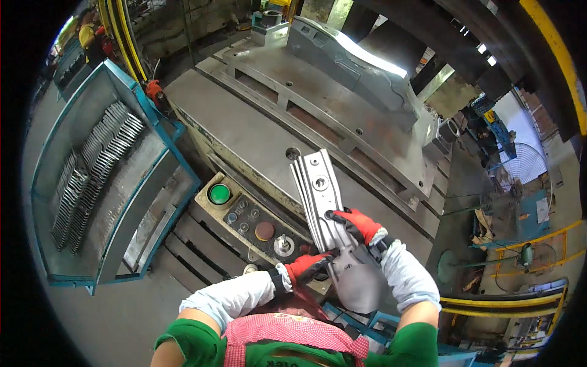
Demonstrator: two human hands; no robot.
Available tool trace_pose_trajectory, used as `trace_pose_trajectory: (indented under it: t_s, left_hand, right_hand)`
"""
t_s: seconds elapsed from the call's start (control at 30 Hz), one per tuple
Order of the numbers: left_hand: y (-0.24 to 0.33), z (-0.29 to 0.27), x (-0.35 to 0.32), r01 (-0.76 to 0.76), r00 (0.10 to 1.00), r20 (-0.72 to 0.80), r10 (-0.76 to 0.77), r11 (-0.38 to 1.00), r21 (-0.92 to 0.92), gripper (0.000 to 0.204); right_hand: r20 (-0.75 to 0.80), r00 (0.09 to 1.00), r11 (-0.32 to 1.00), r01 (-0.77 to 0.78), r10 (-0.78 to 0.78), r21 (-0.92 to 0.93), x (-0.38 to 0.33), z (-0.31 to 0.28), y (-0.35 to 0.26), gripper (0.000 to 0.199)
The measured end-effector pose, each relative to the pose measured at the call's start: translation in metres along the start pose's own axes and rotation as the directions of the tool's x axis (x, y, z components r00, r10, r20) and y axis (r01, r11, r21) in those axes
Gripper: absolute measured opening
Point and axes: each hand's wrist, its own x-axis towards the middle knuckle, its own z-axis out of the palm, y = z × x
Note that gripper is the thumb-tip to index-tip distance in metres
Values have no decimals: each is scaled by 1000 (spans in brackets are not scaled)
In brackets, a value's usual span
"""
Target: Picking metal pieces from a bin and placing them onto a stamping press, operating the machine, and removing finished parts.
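Observation:
A long pressed sheet-metal part point(321, 189), grey with ribs and round holes, is held up in front of me at a tilt. My left hand point(309, 267), in a red and black glove, is closed on its left edge near the lower end. My right hand point(358, 226), gloved alike, grips its right edge about midway, with fingers lying over the top face. The part's wide lower end is blurred, and some fingers are hidden beneath it. Just left of the part is a control panel point(247, 211) with a green button point(219, 194) and a red button point(265, 230).
A blue metal bin point(116, 278) on the left holds rows of stacked metal parts point(101, 165). Beyond the panel lies the flat press bed point(244, 134), carrying a shaped steel die point(354, 67). Yellow rails point(501, 306) and a fan guard point(527, 164) stand to the right.

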Motion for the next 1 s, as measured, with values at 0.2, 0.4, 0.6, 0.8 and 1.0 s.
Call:
trace_pose_trajectory:
  t_s: [0.2, 0.4, 0.6, 0.8, 1.0]
  left_hand:
    - [62, -9, 23, -129, 943, -219, 250, 883, 452, 46]
    - [132, -18, 30, 32, 654, -221, 723, 265, 964, 63]
    - [132, -76, 61, 226, 758, -65, 649, -168, 960, 85]
    - [115, -92, 62, 221, 744, 57, 666, -326, 919, 74]
    - [120, -120, 79, 35, 715, 220, 663, -349, 937, 54]
  right_hand:
    - [113, 988, 990, -115, 106, 81, 59, -80, -21, 70]
    - [7, 992, 954, -123, 130, -272, 93, -104, -2, 73]
    - [-304, 878, 732, 72, -369, -678, 21, -77, -36, 84]
    - [-319, 898, 771, 32, -301, -637, -32, -73, -3, 95]
    - [-554, 815, 797, -218, -169, -563, -19, -30, 18, 95]
